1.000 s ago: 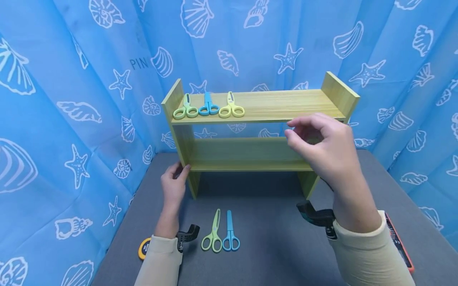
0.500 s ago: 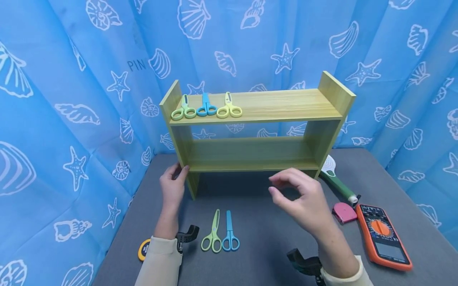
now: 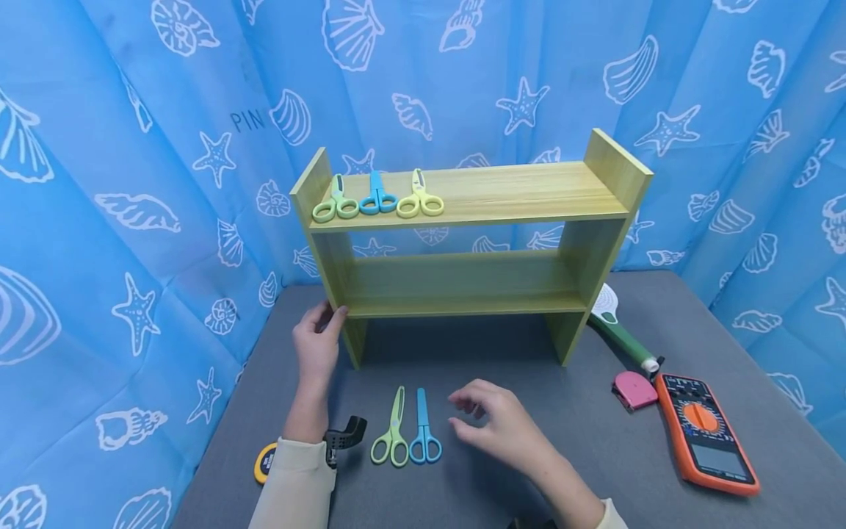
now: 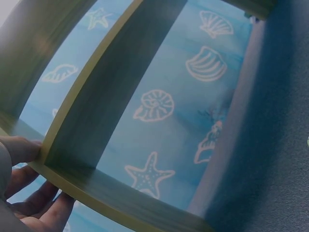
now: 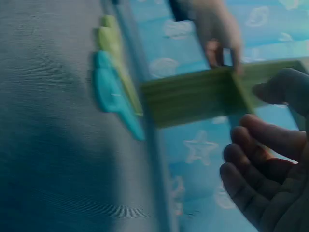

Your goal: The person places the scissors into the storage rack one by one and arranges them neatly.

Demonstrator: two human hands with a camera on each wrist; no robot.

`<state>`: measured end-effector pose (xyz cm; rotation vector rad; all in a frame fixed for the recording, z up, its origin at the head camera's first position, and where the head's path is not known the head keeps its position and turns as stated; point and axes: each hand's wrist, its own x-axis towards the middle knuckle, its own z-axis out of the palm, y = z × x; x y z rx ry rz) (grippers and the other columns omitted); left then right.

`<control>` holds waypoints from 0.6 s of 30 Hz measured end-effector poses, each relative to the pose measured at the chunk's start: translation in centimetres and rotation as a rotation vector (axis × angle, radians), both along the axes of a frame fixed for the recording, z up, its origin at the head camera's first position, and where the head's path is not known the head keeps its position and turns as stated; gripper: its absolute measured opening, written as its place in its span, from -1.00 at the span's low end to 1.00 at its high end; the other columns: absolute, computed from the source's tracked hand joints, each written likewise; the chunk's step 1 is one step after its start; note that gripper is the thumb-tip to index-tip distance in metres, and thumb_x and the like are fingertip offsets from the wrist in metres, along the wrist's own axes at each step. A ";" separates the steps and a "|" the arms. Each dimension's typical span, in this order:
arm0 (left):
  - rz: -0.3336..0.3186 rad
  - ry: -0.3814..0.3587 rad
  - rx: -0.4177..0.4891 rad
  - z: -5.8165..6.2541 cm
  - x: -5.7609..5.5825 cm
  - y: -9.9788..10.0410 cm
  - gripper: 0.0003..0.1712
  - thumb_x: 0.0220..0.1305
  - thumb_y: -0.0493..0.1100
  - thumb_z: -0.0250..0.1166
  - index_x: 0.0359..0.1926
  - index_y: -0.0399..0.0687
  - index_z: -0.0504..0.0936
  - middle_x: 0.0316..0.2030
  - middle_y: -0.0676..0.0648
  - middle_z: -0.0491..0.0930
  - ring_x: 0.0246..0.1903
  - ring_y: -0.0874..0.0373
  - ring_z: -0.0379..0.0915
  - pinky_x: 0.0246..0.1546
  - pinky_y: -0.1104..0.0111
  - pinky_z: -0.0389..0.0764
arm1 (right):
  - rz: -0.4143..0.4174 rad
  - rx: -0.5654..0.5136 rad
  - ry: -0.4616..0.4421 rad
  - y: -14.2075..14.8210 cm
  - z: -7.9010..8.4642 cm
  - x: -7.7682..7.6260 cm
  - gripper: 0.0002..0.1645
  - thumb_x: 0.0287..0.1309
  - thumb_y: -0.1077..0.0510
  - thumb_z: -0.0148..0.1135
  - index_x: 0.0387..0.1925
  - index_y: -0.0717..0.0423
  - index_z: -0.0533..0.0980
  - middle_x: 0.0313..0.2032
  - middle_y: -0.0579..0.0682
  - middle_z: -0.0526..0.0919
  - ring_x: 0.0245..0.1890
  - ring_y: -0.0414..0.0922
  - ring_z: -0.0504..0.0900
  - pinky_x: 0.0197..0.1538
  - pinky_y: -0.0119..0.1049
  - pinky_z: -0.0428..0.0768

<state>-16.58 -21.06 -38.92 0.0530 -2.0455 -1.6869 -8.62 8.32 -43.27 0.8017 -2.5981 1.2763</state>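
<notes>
My left hand [image 3: 316, 345] grips the left side panel of a two-tier wooden shelf [image 3: 463, 305], thumb at its front edge, fingers on the outside, as the left wrist view shows. My right hand [image 3: 496, 425] is over the table, fingers loosely curved and holding nothing. Just left of it lie blue scissors [image 3: 423, 411], beside green scissors [image 3: 398, 411], blades pointing toward the shelf. On the top board, at its left end, a row of scissors lies: light green scissors [image 3: 338, 192], blue scissors [image 3: 377, 192] and yellow scissors [image 3: 418, 192].
An orange multimeter [image 3: 707, 433], a pink tape measure [image 3: 634, 389] and a green-handled white-headed tool [image 3: 621, 338] lie right of the shelf. A yellow tape measure [image 3: 266, 463] is partly behind the left sleeve. A blue shell-print curtain [image 3: 515, 66] hangs behind.
My right hand has come down from in front of the shelf's right side, leftward and nearer, to beside the blue scissors. The left hand keeps its grip on the shelf.
</notes>
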 end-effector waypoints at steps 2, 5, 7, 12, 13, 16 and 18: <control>0.002 0.004 -0.002 0.0 0.0 0.0 -0.60 0.48 -0.24 0.29 0.25 -0.31 0.60 0.10 -0.31 0.58 0.14 -0.07 0.53 0.01 0.50 0.54 | 0.039 0.055 -0.044 -0.7 -1.1 -0.4 -0.77 0.10 0.22 0.51 -0.16 0.11 0.70 -0.27 -0.17 0.66 -0.30 -0.18 0.63 -0.24 -0.27 0.66; 0.006 0.031 -0.007 -1.2 -0.9 -0.6 -0.59 0.47 -0.14 0.32 0.24 -0.23 0.63 0.08 -0.24 0.61 0.10 0.00 0.55 0.01 0.49 0.56 | 0.064 0.139 -0.085 -1.9 -2.6 -0.8 -0.78 0.09 0.19 0.52 -0.21 0.16 0.71 -0.33 -0.13 0.64 -0.34 -0.25 0.57 -0.27 -0.31 0.61; 0.009 0.044 -0.003 -2.0 -1.5 -0.9 -0.58 0.45 -0.10 0.34 0.23 -0.18 0.65 0.06 -0.19 0.62 0.08 0.06 0.56 0.00 0.50 0.58 | 0.059 0.186 -0.114 -2.8 -3.3 -1.0 -0.81 0.08 0.18 0.53 -0.27 0.15 0.72 -0.38 -0.17 0.60 -0.39 -0.29 0.52 -0.32 -0.33 0.56; 0.018 0.042 0.003 -2.7 -2.2 -1.2 -0.60 0.46 -0.17 0.32 0.23 -0.22 0.64 0.07 -0.24 0.61 0.09 0.01 0.56 -0.05 0.58 0.57 | 0.014 0.268 -0.159 -4.3 -4.8 -1.2 -0.88 0.00 0.19 0.47 -0.53 0.04 0.65 -0.57 -0.23 0.45 -0.57 -0.31 0.36 -0.49 -0.39 0.41; 0.017 0.039 0.004 -2.6 -2.2 -1.2 -0.60 0.46 -0.21 0.32 0.24 -0.25 0.63 0.08 -0.28 0.60 0.10 -0.05 0.56 -0.05 0.59 0.56 | 0.003 0.276 -0.166 -4.5 -5.1 -1.2 -0.85 -0.02 0.19 0.46 -0.58 0.01 0.61 -0.62 -0.25 0.43 -0.61 -0.31 0.34 -0.52 -0.40 0.39; 0.012 0.039 0.011 -2.7 -2.2 -1.1 -0.60 0.45 -0.26 0.31 0.24 -0.32 0.60 0.09 -0.34 0.58 0.12 -0.14 0.55 -0.06 0.61 0.56 | -0.025 0.286 -0.177 -4.9 -5.5 -1.3 -0.72 -0.08 0.22 0.42 -0.71 -0.09 0.51 -0.73 -0.32 0.38 -0.70 -0.34 0.28 -0.59 -0.43 0.33; 0.010 0.036 0.019 -2.7 -2.2 -1.2 -0.59 0.44 -0.24 0.32 0.24 -0.29 0.61 0.09 -0.32 0.59 0.12 -0.12 0.55 -0.05 0.61 0.56 | -0.027 0.279 -0.192 -4.8 -5.6 -1.3 -0.69 -0.11 0.24 0.39 -0.74 -0.12 0.47 -0.79 -0.36 0.35 -0.74 -0.35 0.26 -0.62 -0.44 0.30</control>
